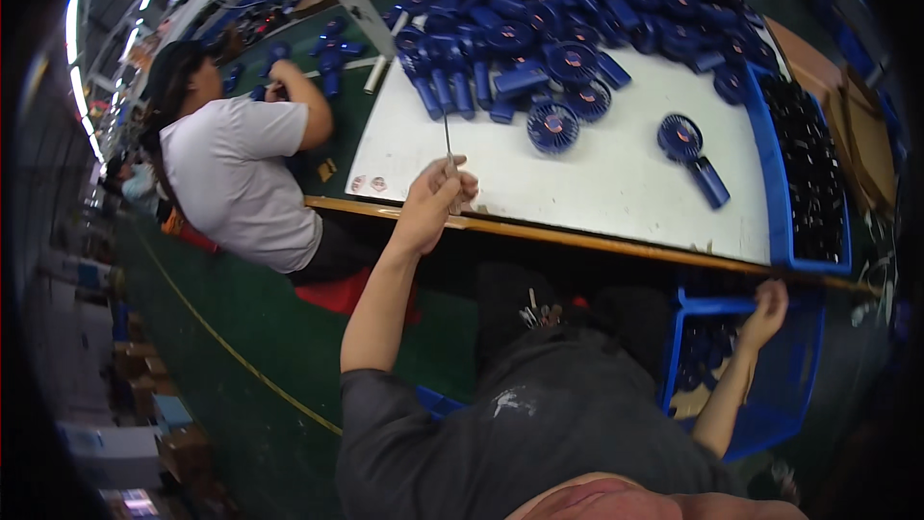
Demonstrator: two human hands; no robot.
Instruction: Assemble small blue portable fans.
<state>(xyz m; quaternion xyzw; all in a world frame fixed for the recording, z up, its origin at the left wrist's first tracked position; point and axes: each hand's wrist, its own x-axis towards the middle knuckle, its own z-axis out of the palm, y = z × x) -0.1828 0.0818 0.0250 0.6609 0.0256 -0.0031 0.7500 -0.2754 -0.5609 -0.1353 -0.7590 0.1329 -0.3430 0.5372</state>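
Dark shirt (539, 424) is filling the near view. Left hand (438, 195) is being kept clamped on a thin metal tool (448, 140) at the tabletop (616, 183) near edge; steadier if braced there. Right hand (767, 313) is being curled over the blue bin (746, 366) rim below the tabletop. One tool, one lone fan (691, 156); heaped fans (558, 19) uncountable.

Ceiling strip lights (79, 77) are glowing along the left rim, blowing out a bit. The white worktop (616, 183) is catching most of the light, while everything below its near edge is sitting in dim shadow. Fisheye is bending edges hard, corners are going black, and the far left is looking blurry, I think.
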